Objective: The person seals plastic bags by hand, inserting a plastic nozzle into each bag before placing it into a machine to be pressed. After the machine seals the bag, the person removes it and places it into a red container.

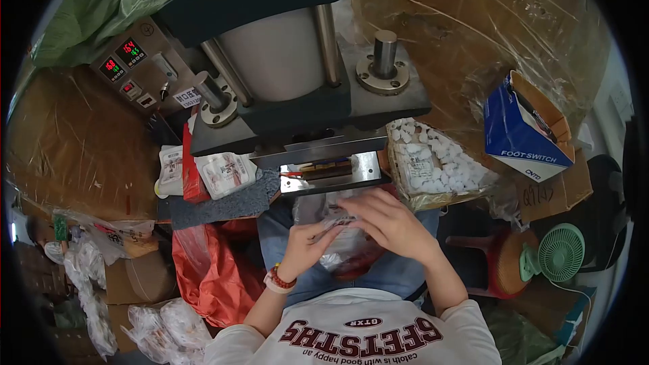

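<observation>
Over my lap, just below the front edge of the press (331,169), both hands are at a clear plastic pouch (311,208). My left hand (312,245) is closed at its lower left, with thumb and fingers pressed together. My right hand (384,222) curls over its right side, with its fingertips partly hidden. The two hands almost meet in the middle. More crumpled clear plastic (338,257) lies below them on my lap. The metal plate (368,163) of the press sits right above the hands.
White pouches with red print (226,173) lie on a grey cloth (220,209) at the left. A box of small white spouts or caps (439,162) stands right. Further right are a blue foot-switch box (524,128), a stool (497,263) and a green fan (561,252).
</observation>
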Motion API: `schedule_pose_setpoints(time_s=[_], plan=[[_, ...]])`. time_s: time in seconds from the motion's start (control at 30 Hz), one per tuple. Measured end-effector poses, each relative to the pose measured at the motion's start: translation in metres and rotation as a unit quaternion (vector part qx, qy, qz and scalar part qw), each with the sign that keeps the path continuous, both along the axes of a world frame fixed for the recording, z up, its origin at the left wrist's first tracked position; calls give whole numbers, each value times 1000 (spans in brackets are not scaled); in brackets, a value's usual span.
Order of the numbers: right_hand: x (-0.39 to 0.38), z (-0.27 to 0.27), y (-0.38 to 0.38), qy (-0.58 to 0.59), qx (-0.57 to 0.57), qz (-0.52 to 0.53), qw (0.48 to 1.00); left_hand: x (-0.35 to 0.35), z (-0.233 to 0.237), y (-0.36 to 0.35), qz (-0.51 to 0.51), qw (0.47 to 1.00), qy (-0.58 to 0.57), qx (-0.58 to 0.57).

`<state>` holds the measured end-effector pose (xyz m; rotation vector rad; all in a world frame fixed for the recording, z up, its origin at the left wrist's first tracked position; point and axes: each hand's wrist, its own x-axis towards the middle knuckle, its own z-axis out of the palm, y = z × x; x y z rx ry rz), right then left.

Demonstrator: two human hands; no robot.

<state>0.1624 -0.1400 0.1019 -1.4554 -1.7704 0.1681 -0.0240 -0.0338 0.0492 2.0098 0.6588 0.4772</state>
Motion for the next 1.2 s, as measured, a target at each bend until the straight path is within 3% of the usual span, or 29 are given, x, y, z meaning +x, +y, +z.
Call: schedule_pose_setpoints(time_s=[0.07,0.13,0.2,0.23,0.27,0.33,0.37,0.43,0.47,0.5,0.57,0.67,0.7,0.93,1.03,1.1,1.13,1.2], plan=[[7,-24,10,143,-36,-39,988,6,-36,10,9,999,7,-51],[11,-28,13,179,-76,-48,980,14,-42,10,10,994,16,-107],[13,-38,14,214,-117,-60,968,20,-42,6,19,946,-110,-305],[12,-53,13,265,-92,-54,958,17,-43,5,19,944,-107,-311],[8,-71,12,316,-68,-51,945,12,-45,3,29,930,-113,-348],[-3,-133,6,480,-115,-57,868,-4,-52,2,60,893,-132,-426],[-8,-176,-1,442,-203,-87,870,-19,-57,4,80,869,-145,-467],[-28,-274,-45,241,-378,-85,890,-48,-70,4,155,858,-147,-467],[-26,-275,-56,119,-451,43,883,-57,-67,5,194,853,-157,-459],[-31,-275,-65,121,-456,41,881,-74,-76,6,219,856,-160,-440],[-55,-277,-85,194,-340,-3,920,-98,-78,7,239,845,-159,-452],[-76,-237,-102,231,-419,69,876,-102,-80,6,255,835,-161,-461],[-84,-236,-110,195,-349,65,914,-103,-81,5,256,835,-158,-460],[-65,-226,-109,184,-414,129,882,-86,-77,-12,210,845,-153,-467],[-58,-203,-107,103,-450,117,879,-80,-79,-17,194,862,-144,-446],[-52,-191,-105,112,-316,57,941,-79,-83,-18,192,890,-118,-397],[-50,-168,-96,106,-313,64,942,-78,-80,-17,197,889,-125,-394],[-44,-97,-70,386,-218,-72,893,-73,-72,-16,176,949,-46,-258]])
